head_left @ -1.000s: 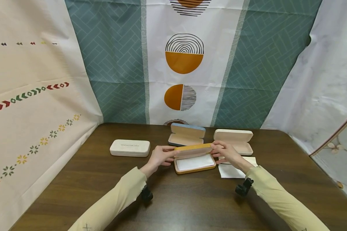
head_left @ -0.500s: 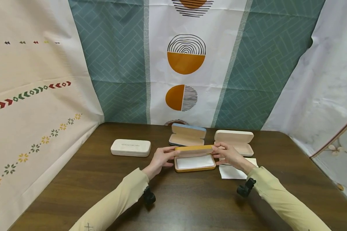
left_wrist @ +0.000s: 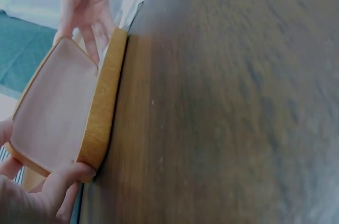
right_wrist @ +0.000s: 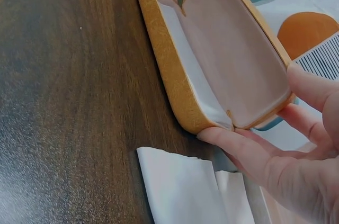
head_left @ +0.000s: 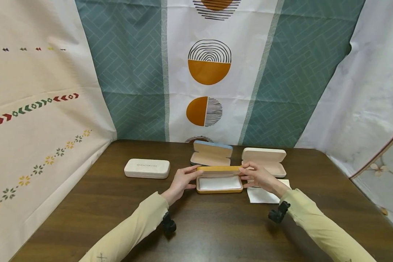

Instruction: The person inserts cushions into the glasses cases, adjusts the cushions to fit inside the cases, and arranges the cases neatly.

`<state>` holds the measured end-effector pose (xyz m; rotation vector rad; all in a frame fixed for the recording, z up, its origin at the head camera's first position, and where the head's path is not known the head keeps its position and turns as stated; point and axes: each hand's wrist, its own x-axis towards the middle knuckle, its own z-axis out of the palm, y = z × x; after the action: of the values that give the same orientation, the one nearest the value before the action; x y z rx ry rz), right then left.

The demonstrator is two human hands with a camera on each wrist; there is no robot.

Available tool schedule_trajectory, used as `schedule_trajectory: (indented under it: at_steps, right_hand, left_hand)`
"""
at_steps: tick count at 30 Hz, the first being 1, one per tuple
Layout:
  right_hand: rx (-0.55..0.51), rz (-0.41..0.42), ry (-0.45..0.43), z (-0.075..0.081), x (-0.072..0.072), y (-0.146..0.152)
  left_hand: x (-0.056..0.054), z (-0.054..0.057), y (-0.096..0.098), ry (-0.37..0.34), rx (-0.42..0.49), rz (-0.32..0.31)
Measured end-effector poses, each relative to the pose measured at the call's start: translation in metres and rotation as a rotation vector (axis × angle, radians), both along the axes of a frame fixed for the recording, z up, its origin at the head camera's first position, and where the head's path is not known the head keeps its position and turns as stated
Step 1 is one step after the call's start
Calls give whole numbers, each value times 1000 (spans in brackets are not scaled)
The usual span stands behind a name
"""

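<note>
A mustard-yellow glasses case (head_left: 219, 191) stands with its lid raised at the middle of the table, its lining pale pink. Inside its base lies a folded white cloth (head_left: 219, 183). My left hand (head_left: 181, 183) grips the left end of the case, with fingers at the lid and at the base. At the opposite end my right hand (head_left: 261, 178) holds it likewise; in the right wrist view the thumb (right_wrist: 312, 86) lies on the lid's edge and a finger touches the base corner. Beside the right hand, a folded white cloth (head_left: 263, 195) lies flat on the table.
Behind the yellow case stands a blue glasses case (head_left: 212, 156), lid up. A white glasses case (head_left: 263, 155), also with its lid up, is at the back right. A closed white glasses case (head_left: 147, 168) lies at the left. Patterned curtains (head_left: 209, 72) hang behind the table (head_left: 196, 229).
The yellow case has turned slightly, so its front edge now runs straight across. Its lid stands a little lower over the base. Both hands have kept their hold at its ends.
</note>
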<state>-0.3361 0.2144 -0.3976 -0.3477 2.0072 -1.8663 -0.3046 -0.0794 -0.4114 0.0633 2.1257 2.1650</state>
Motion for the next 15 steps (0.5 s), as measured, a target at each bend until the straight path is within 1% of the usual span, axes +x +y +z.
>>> schedule_trajectory:
  at_steps: [5,9,15]
  right_hand:
    - [7,13,-19,-2,0,0]
    - [19,7,-6,-2,-1,0]
    - [16,-8,6,-2,-1,1]
  left_hand:
    - [1,1,-2,-13,-18,-21]
    - [1,6,-2,-39,-38,-15]
    - [5,11,2,-63,-11,-6]
